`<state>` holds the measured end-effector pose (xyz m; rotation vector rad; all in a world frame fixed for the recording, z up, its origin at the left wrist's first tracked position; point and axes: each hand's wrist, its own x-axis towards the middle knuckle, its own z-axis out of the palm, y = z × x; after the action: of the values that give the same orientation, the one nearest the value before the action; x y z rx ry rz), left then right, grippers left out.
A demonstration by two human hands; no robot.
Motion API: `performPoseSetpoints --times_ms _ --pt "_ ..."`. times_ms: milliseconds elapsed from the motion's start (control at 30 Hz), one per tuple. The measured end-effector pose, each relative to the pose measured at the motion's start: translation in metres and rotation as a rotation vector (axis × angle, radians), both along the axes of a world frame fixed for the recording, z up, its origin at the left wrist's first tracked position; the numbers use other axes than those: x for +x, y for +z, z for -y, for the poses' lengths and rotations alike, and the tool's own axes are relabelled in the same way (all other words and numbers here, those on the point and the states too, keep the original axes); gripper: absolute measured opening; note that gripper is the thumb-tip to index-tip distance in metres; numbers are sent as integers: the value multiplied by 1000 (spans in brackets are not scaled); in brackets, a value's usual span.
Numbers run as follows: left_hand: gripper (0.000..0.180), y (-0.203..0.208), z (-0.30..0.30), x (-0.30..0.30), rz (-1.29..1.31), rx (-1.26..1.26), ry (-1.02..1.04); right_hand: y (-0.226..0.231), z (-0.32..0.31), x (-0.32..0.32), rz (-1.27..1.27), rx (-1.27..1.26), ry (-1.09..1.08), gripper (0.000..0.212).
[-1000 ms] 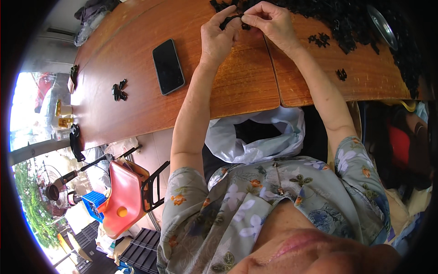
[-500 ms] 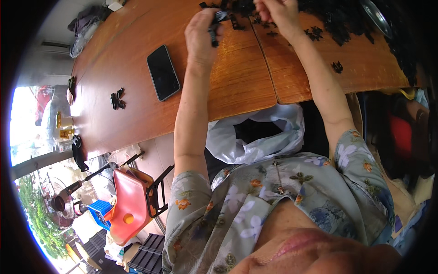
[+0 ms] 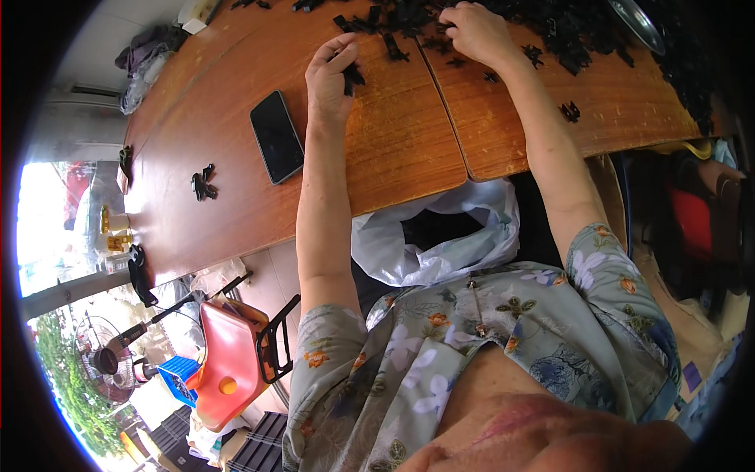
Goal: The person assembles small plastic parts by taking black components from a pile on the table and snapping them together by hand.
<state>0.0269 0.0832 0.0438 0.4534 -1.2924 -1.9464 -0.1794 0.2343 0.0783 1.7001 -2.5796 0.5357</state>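
Small black plastic parts (image 3: 352,77) show beside the palm of my left hand (image 3: 329,79), whose fingers are closed on them over the wooden table (image 3: 401,134). To the right, my right hand (image 3: 478,35) reaches to the near edge of a heap of black plastic parts (image 3: 409,17). Its fingers are curled together at the tips, and whether a part sits between them is too small to see. Single black pieces lie between and around my hands, one of them a small clip-like part (image 3: 570,112) to the right of my right forearm.
A black phone (image 3: 277,138) lies left of my left forearm, with several black parts (image 3: 203,183) further left. At the far right stands a shiny metal dish (image 3: 637,25). A white plastic bag (image 3: 393,256) hangs open below the table edge. A red chair (image 3: 232,366) stands lower left.
My left hand has drawn a little left and nearer, away from the heap. My right hand, blurred before, is now steadier at the heap's edge. The whole view has shifted slightly.
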Motion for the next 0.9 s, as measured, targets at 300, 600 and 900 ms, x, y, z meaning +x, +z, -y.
performPoseSetpoints --times_ms 300,600,900 --pt "28 22 -40 -11 261 -363 85 -21 22 30 95 -763 370 16" --pt "19 9 -19 -12 257 -316 200 -31 23 12 -103 -686 86 23" --pt "17 7 -17 -8 123 -74 60 0 -25 -45 -222 37 -432 29"
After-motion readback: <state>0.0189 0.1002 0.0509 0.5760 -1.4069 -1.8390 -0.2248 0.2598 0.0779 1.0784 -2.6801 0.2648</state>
